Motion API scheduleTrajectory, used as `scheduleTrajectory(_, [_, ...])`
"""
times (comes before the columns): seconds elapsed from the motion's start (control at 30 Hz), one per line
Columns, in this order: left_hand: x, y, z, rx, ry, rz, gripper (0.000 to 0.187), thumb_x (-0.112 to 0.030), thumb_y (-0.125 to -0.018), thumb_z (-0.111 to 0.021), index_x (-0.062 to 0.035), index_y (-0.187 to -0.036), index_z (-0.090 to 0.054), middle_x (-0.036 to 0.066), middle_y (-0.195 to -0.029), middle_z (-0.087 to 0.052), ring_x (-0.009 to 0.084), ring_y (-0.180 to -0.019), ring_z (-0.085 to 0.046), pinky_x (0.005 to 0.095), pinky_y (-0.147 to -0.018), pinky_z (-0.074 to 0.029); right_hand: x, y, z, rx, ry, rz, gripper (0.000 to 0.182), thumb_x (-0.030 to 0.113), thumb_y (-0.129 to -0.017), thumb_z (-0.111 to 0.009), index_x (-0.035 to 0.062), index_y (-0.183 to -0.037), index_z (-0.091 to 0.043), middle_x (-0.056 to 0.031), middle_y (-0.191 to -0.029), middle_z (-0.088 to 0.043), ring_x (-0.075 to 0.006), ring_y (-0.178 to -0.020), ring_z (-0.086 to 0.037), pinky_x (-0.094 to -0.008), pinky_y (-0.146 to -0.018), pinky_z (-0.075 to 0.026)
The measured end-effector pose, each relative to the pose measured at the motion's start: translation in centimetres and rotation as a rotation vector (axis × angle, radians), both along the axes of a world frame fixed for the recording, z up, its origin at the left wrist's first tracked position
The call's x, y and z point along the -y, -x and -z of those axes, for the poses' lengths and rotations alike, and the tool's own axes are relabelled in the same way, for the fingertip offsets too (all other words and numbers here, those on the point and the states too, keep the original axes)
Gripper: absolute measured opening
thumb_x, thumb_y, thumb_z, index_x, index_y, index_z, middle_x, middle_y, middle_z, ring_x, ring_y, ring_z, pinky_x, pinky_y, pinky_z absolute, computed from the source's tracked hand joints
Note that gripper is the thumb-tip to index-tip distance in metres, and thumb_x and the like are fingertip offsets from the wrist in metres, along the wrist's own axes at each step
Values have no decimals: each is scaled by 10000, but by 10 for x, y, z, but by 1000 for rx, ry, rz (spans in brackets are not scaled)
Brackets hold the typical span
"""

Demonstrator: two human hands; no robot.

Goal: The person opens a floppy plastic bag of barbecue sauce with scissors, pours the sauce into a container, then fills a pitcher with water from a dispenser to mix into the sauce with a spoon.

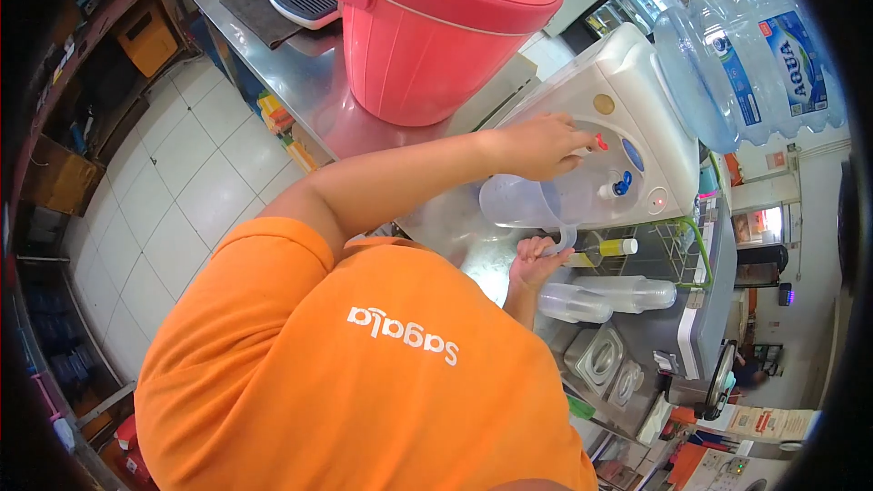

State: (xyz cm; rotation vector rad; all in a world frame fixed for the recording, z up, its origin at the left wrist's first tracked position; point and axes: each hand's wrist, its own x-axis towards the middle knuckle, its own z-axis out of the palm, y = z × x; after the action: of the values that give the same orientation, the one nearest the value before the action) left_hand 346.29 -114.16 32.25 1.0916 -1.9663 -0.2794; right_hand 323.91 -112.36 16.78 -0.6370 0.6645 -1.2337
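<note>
My left hand (pixel 543 145) reaches across to a white water dispenser (pixel 582 82), its fingers closed at the small red tap (pixel 600 142). Beside that tap is a blue tap (pixel 621 184). A translucent plastic jug (pixel 514 202) is held against the dispenser front, under the taps. My right hand (pixel 535 260) is wrapped round the jug's handle (pixel 566 235). Whether water runs into the jug I cannot make out. On top of the dispenser sits a large clear water bottle (pixel 741 64) with a blue label.
A big pink lidded bucket (pixel 400 55) stands on the steel counter (pixel 309 64). Near my right hand are a yellow-capped bottle (pixel 618 247), a green wire rack (pixel 698 255) and stacked clear cups (pixel 575 304). Steel containers with lids (pixel 596 356) lie farther along.
</note>
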Motion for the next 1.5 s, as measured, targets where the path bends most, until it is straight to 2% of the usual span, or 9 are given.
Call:
scheduleTrajectory(0.23, [-65,-49,45,-295,-61,-266,310,-131,-860,-507,-58,-1161,-532,132,-1125,-567,308,-1082,-487,383,-920,-393,-11,3,23,-18,79,-28,626,661,-873,-272,132,-547,-348,25,-455,-259,-111,-422,-206,-251,-444,-164])
scheduleTrajectory(0.47, [-228,-108,241,-223,-393,-751,243,-117,-851,-515,-43,-1079,-556,191,-1012,-596,352,-964,-541,404,-844,-428,-20,13,63,-96,155,-79,619,675,-850,-325,131,-556,-332,25,-445,-260,-109,-411,-222,-252,-437,-170])
scheduleTrajectory(0.77, [-531,-92,435,328,-1808,-816,437,-357,-865,-493,-13,-1125,-564,185,-1175,-556,340,-1115,-504,406,-935,-413,-35,23,82,-273,269,-112,642,688,-843,-311,129,-528,-315,15,-422,-250,-112,-386,-221,-263,-416,-159])
scheduleTrajectory(0.87, [-561,-45,427,233,-1799,-1021,439,-360,-860,-504,-2,-1102,-582,195,-1149,-570,335,-1100,-519,398,-923,-420,-33,33,94,-239,290,-191,651,697,-839,-300,128,-523,-321,10,-412,-253,-115,-382,-235,-263,-411,-167])
scheduleTrajectory(0.93, [-530,-3,355,-243,-1627,-1156,413,-349,-857,-509,-3,-1061,-603,207,-1103,-590,341,-1061,-543,398,-901,-431,-34,40,96,-218,283,-244,648,696,-845,-279,118,-574,-390,-6,-458,-342,-128,-438,-335,-253,-455,-248])
scheduleTrajectory(1.17, [-499,108,344,-490,-1390,-956,519,-440,-866,-491,-14,-1158,-534,232,-1145,-560,366,-1103,-511,407,-931,-408,-67,54,63,-427,24,119,543,583,-912,-275,95,-810,-491,-25,-696,-483,-130,-725,-467,-250,-620,-365])
scheduleTrajectory(1.33, [-477,164,372,-853,-1630,-702,854,-599,-764,-572,-100,-1395,-286,262,-1401,-278,400,-1294,-288,435,-1049,-280,-162,137,111,-886,46,-368,253,327,-926,-457,94,-859,-528,-27,-729,-529,-97,-616,-501,-247,-509,-405])
scheduleTrajectory(1.47, [-465,194,393,-359,-2127,-247,1184,-763,-583,-597,-191,-1449,-29,312,-1441,42,530,-1310,-36,574,-1053,-146,-237,187,187,-1519,246,-1127,354,294,-862,-576,73,-1139,-556,-174,-1092,-557,-288,-1018,-527,-366,-875,-420])
scheduleTrajectory(1.5, [-467,201,383,-482,-2305,-565,1212,-772,-561,-604,-228,-1446,21,356,-1417,43,519,-1317,-34,569,-1052,-152,-247,183,195,-1533,239,-1330,459,366,-849,-575,92,-1212,-510,-211,-1190,-491,-324,-1112,-467,-387,-933,-382])
